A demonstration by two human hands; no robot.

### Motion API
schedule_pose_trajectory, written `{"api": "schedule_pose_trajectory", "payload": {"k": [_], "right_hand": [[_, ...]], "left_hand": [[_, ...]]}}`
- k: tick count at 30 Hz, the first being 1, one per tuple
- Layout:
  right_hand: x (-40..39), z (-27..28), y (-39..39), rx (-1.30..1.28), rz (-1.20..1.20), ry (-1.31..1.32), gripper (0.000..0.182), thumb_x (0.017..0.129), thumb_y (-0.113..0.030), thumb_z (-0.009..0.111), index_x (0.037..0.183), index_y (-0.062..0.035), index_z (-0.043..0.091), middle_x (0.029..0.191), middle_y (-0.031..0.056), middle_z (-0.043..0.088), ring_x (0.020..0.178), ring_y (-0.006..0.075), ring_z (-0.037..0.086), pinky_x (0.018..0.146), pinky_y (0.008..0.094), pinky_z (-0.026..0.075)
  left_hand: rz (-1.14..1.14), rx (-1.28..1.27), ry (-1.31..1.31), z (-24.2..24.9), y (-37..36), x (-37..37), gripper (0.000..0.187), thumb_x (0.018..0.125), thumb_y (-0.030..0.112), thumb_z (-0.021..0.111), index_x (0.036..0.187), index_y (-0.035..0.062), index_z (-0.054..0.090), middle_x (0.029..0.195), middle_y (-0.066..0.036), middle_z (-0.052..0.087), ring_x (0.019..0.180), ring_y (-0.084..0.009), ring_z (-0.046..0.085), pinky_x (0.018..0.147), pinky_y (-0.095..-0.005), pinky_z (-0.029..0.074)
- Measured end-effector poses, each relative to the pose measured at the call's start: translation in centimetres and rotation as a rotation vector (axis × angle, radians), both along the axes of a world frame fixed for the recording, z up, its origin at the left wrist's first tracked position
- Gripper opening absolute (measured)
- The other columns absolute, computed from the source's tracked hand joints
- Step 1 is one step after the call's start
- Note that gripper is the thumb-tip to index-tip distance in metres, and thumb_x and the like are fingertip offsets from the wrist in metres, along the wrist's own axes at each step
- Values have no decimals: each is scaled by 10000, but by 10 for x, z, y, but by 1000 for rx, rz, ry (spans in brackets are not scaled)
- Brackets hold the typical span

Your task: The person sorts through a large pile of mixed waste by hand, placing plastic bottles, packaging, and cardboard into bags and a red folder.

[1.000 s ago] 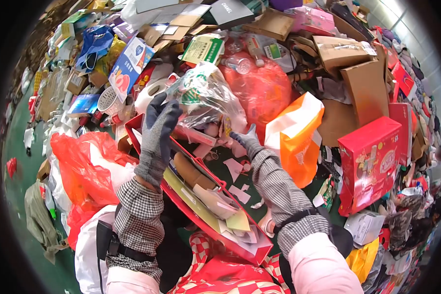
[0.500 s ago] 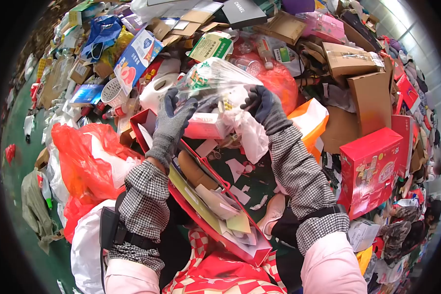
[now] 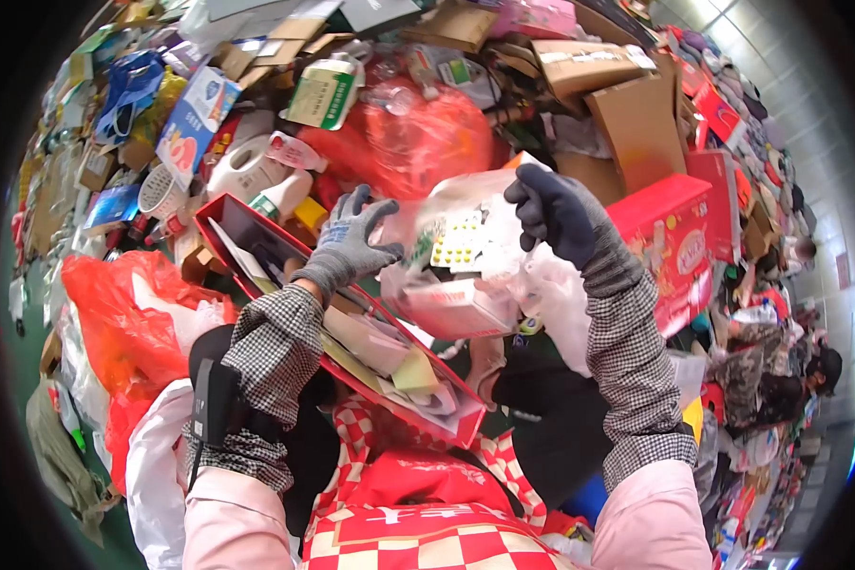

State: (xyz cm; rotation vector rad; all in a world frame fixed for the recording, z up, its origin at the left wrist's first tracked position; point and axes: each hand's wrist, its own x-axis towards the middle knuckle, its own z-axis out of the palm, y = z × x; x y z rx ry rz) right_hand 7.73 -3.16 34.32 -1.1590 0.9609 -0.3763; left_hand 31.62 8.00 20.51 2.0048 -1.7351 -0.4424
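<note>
My right hand [image 3: 559, 217], in a grey knit glove with dark coated fingers, is closed on the top edge of a clear plastic bag [image 3: 451, 201]. Through the plastic show a blister pack with yellow pills [image 3: 457, 246] and a pink-and-white box [image 3: 458, 306]. At the bag's left side my left hand [image 3: 353, 243], gloved alike, has its fingers spread apart. Below it a long red box [image 3: 454, 423], holding papers and card pieces [image 3: 380, 356], lies slanted across my lap. A crumpled whitish bag [image 3: 562, 309] hangs under my right hand.
Mixed refuse surrounds me. Beyond my hands lie a red plastic bag [image 3: 418, 138], white bottles [image 3: 247, 166] and a green-and-white container [image 3: 323, 92]. Cardboard boxes [image 3: 641, 128] and a red printed box [image 3: 670, 242] stand at right; another red bag [image 3: 128, 318] is at left.
The clear bag has come nearer and lower, its contents now showing. My left hand has let go of it and spread its fingers; my right hand has moved right. The view has shifted.
</note>
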Motion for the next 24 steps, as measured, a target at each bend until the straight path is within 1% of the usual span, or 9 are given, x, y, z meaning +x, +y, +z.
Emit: {"api": "schedule_pose_trajectory", "payload": {"k": [2, 6, 9, 13, 16, 18, 20, 21, 24], "right_hand": [[-35, -25, 9, -76, 14, 116, 340, 876, -335, 514, 876, -2, 580, 623, 21, 529, 454, 86, 454, 414, 239, 410], [-93, -113, 26, -79, 139, 327, 311, 852, -303, 546, 892, 3, 582, 717, 74, 606, 493, 111, 502, 405, 237, 401], [-121, -141, 35, 33, 45, 48, 299, 868, -251, 538, 979, 26, 555, 805, 94, 628, 668, 132, 588, 607, 244, 475], [-140, -102, 44, -621, 226, 358, 267, 857, -212, 539, 1064, -57, 601, 824, 42, 636, 714, 98, 581, 671, 244, 466], [-171, -126, 38, -549, -275, 395, 302, 823, -204, 562, 1081, -50, 588, 822, 67, 640, 735, 135, 600, 690, 265, 475], [-170, -162, 52, -508, -118, 332, 335, 772, -231, 604, 1047, -41, 587, 903, 116, 647, 804, 184, 624, 726, 284, 492], [-140, -169, 82, -962, 58, 533, 377, 710, -307, 621, 996, -61, 608, 1115, 87, 567, 1047, 272, 526, 906, 387, 407], [-127, -181, 95, -1096, 56, 774, 330, 726, -283, 594, 1000, -98, 601, 1141, 68, 534, 1076, 281, 486, 926, 447, 358], [-96, -203, 105, -1128, -137, 691, 301, 737, -256, 580, 1009, -127, 575, 1055, 70, 562, 996, 260, 526, 878, 482, 362]], "left_hand": [[-87, -50, 255, -27, -2, -37, 836, 611, 487, 719, 1328, 224, 380, 1405, -217, 251, 1297, -385, 233, 1058, -449, 221], [-185, -24, 347, -62, -1, -120, 1002, 581, 551, 724, 1368, 106, 290, 1376, -219, 285, 1285, -372, 257, 1047, -449, 235], [-336, -129, 298, -78, -6, -179, 986, 583, 490, 721, 1378, 125, 267, 1373, -169, 303, 1292, -357, 249, 1042, -446, 238], [-167, -84, 415, -110, -36, -209, 303, 758, 140, 616, 1050, 57, 605, 915, -125, 637, 836, -234, 609, 782, -314, 468], [-40, -63, 869, -119, -46, -195, 216, 775, 119, 525, 956, 91, 639, 749, -36, 620, 632, -130, 568, 591, -264, 450], [7, -58, 1049, -120, -45, -189, 215, 769, 71, 505, 934, 66, 641, 760, 2, 593, 606, -47, 495, 544, -209, 399], [-7, -144, 984, -100, -35, -189, 198, 781, 74, 518, 943, 35, 626, 831, -22, 600, 743, -99, 553, 680, -225, 431], [-17, -210, 1134, -116, -37, -191, 197, 785, 72, 520, 949, 29, 621, 843, -27, 598, 788, -112, 559, 725, -230, 431], [9, -192, 1438, -102, -25, -194, 177, 804, 51, 492, 954, 11, 578, 839, -50, 583, 870, -158, 566, 828, -267, 430]]}}
